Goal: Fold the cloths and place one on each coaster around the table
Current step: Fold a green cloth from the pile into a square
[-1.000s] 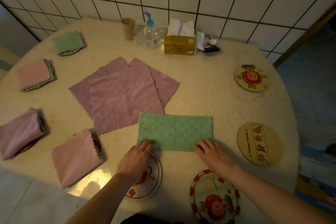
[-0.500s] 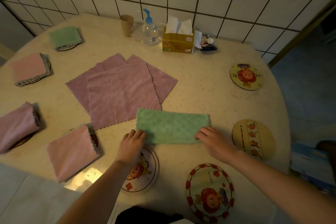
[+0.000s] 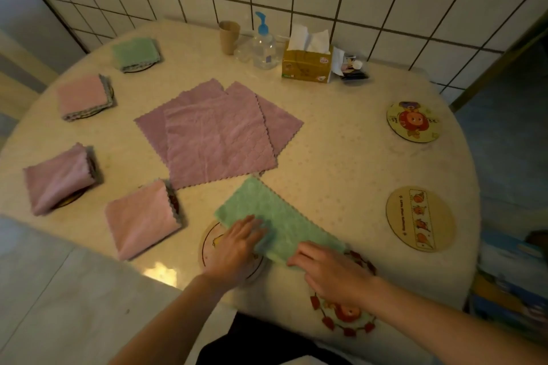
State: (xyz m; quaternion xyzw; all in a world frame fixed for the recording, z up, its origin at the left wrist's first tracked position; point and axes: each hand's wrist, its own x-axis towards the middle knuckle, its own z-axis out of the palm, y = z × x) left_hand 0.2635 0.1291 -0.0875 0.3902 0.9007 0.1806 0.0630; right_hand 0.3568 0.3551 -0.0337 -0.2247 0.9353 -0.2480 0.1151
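A green cloth (image 3: 275, 218), folded in half, lies slanted near the table's front edge. My left hand (image 3: 237, 246) presses on its near left part and my right hand (image 3: 329, 270) holds its near right end. Under my hands lie two round coasters: a white one (image 3: 209, 241) and a red-bordered one (image 3: 344, 317). Two bare coasters (image 3: 413, 121) (image 3: 419, 218) sit at the right. Flat purple cloths (image 3: 216, 133) lie stacked in the middle. Folded cloths rest on the left coasters: green (image 3: 135, 52), pink (image 3: 83, 96), pink (image 3: 57, 178) and pink (image 3: 139, 218).
At the back of the round table (image 3: 341, 157) stand a brown cup (image 3: 229, 36), a pump bottle (image 3: 264, 44), a tissue box (image 3: 307, 64) and some small items (image 3: 351, 68). A tiled wall rises behind. The floor drops away at the left and right edges.
The green cloth has been turned from lying level to slanting, and pulled nearer the front edge. Both hands shifted toward its near end, over the coasters.
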